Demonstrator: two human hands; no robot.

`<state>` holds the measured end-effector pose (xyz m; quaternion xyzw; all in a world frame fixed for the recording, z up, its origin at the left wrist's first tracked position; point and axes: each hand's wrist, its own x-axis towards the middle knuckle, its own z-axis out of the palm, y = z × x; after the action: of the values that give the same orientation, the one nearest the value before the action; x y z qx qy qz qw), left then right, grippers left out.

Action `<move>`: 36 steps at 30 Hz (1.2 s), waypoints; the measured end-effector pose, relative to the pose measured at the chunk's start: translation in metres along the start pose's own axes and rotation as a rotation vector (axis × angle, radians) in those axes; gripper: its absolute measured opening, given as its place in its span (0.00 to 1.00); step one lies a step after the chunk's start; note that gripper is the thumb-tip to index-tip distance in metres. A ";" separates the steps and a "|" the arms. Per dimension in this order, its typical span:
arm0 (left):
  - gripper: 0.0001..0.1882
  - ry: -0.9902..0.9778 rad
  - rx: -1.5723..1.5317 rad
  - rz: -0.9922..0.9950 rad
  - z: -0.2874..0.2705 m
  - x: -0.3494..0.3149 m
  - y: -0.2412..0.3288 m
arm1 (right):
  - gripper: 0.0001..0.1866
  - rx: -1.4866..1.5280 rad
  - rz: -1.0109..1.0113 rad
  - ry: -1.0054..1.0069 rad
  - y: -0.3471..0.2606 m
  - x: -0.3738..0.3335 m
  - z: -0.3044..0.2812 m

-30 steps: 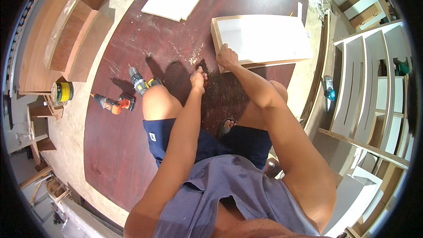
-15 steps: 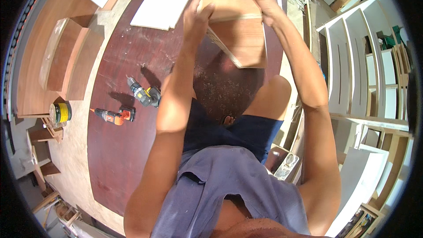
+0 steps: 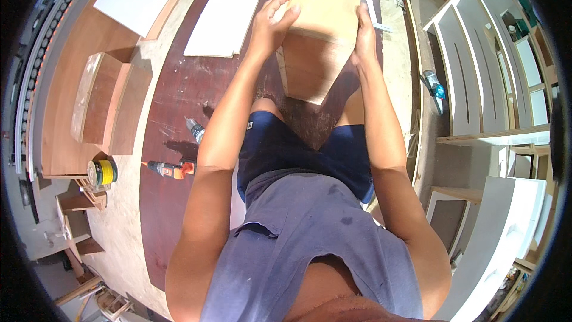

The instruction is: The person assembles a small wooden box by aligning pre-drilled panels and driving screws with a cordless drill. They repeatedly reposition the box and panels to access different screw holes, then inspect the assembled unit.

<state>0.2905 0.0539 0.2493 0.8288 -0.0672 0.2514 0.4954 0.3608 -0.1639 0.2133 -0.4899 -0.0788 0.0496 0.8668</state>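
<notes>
A pale plywood box [image 3: 326, 0] with a reddish-brown front face [image 3: 310, 64] is between my hands, above the dark red board. My left hand [image 3: 273, 27] is beside the box's left edge, thumb and fingers spread apart; whether its palm touches the wood I cannot tell. Against the right side rests my right hand [image 3: 366, 34], with its thumb along the upper edge and its other fingers partly hidden. The box's far end is cut off by the frame's top.
White panels [image 3: 226, 15] lie left of the box on the dark red board [image 3: 173, 220]. An orange drill [image 3: 170, 169] and a grey drill [image 3: 195, 129] are by my left forearm. White shelving [image 3: 476, 71] stands right; wooden cabinet parts [image 3: 101, 101] and a yellow-labelled roll [image 3: 104, 172] are left.
The box has turned, and its near end has shifted slightly left and toward me. My left fingers have spread from its edge. My right hand has moved down its side. The head view has shifted.
</notes>
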 end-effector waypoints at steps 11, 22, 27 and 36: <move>0.37 -0.210 -0.184 0.034 -0.037 -0.029 -0.005 | 0.13 -0.569 -0.289 -0.108 0.022 -0.050 -0.006; 0.32 -0.122 -0.030 -0.063 -0.029 -0.034 0.001 | 0.14 -0.217 -0.300 -0.107 0.040 -0.050 0.001; 0.27 -0.038 0.043 0.087 -0.025 -0.034 0.002 | 0.18 -0.353 -0.413 -0.002 0.024 -0.064 0.019; 0.27 0.048 0.104 0.146 -0.018 -0.034 -0.001 | 0.19 -0.522 -0.551 0.088 0.018 -0.074 0.031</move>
<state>0.2547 0.0654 0.2389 0.8399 -0.1022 0.3099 0.4337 0.2819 -0.1406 0.2071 -0.6563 -0.1804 -0.2281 0.6962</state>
